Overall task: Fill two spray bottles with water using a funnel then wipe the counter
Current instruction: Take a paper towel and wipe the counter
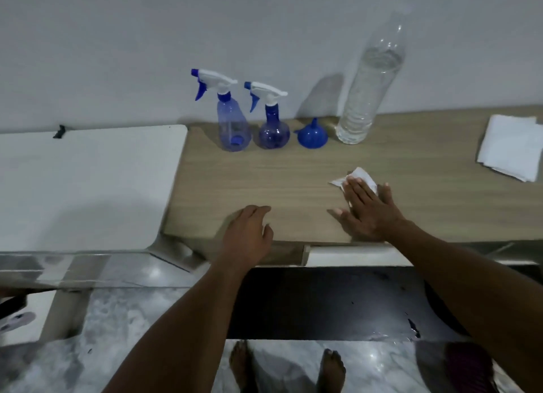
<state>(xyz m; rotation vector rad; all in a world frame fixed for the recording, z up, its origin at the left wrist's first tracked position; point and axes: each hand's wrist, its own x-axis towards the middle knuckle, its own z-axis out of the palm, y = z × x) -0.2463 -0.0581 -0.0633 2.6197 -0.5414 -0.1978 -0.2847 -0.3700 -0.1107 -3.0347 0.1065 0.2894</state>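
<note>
Spray bottles: tall one (pixel 233 122) and round one (pixel 273 128) stand side by side at the back edge of the desk (pixel 264 181), trigger heads on. The fill level is unreadable through the blue plastic. The funnel (pixel 312 135) sits mouth-down just right of them, with the water bottle (pixel 370 81), partly full, next over. Looks like the wipe step: the right hand (pixel 370 210) has its fingers spread flat, pressing a small white wipe (pixel 360 175) onto the desk toward the front edge. The left hand (pixel 248 234) rests on the front edge with fingers loosely curled, holding nothing. Spare folded cloths (pixel 512 147) lie at the right edge. Next move: probably sweep the wipe across the bare middle with steady downward pressure, stopping short of the bottles and funnel so nothing tips.
</note>
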